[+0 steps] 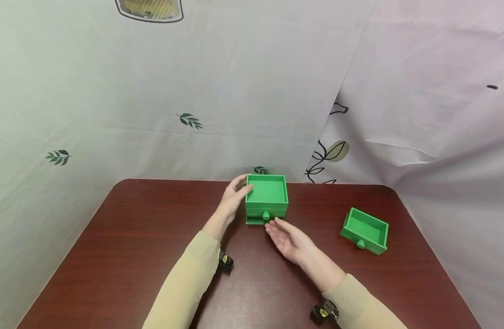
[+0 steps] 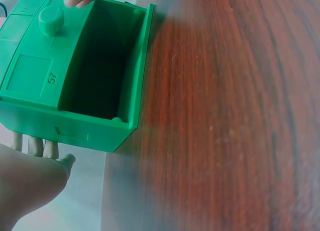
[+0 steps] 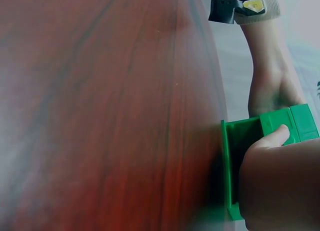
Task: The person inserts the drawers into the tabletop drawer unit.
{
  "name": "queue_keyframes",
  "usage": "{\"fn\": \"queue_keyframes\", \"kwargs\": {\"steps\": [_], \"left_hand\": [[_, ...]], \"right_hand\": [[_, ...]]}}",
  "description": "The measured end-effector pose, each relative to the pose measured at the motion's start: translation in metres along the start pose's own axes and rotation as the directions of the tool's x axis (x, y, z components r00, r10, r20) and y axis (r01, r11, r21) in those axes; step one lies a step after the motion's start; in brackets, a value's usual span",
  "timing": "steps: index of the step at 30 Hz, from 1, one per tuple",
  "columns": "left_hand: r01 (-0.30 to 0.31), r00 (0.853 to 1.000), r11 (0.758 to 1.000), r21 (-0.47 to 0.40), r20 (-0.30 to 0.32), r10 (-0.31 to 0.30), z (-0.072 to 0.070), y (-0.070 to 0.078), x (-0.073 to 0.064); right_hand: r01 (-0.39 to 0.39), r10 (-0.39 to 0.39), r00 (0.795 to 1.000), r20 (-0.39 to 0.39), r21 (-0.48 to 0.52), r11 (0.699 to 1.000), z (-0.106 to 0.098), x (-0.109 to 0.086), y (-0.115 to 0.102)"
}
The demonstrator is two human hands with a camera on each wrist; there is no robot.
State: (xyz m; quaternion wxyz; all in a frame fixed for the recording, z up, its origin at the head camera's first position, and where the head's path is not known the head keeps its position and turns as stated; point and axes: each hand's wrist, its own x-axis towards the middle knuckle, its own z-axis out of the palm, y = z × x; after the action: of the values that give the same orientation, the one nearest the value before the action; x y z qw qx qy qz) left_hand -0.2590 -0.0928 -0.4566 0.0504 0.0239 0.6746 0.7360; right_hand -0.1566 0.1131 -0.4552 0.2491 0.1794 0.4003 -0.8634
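Observation:
A small green drawer cabinet (image 1: 267, 189) stands near the table's back edge, its top a shallow tray. The upper drawer, with a round knob (image 2: 51, 21), is pushed in. Below it, the lower slot (image 2: 97, 71) gapes empty. My left hand (image 1: 232, 198) holds the cabinet's left side, thumb over the top rim. Its other fingers lie along the side, partly hidden. In front of the lower right part, my right hand (image 1: 288, 240) is palm up with fingers extended. From the right wrist, the right thumb (image 3: 276, 137) appears across the cabinet front; contact there is unclear.
A loose green drawer (image 1: 364, 230) with a round knob sits on the right of the brown table (image 1: 153, 256). A pale patterned cloth (image 1: 235, 91) hangs behind the table. Both wrists carry small black cameras (image 1: 225, 261).

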Motion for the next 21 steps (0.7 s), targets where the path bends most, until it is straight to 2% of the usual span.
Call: {"fn": "queue_keyframes", "kwargs": {"steps": [9, 21], "left_hand": [[0.01, 1.0, 1.0, 0.004, 0.01, -0.01, 0.0, 0.0, -0.001], [0.017, 1.0, 1.0, -0.004, 0.021, -0.016, -0.001, 0.002, -0.002]], "right_hand": [[-0.007, 0.007, 1.0, 0.015, 0.001, 1.0, -0.019, -0.013, -0.003], [-0.01, 0.011, 1.0, -0.009, 0.034, 0.999, -0.038, -0.027, -0.006]]}}
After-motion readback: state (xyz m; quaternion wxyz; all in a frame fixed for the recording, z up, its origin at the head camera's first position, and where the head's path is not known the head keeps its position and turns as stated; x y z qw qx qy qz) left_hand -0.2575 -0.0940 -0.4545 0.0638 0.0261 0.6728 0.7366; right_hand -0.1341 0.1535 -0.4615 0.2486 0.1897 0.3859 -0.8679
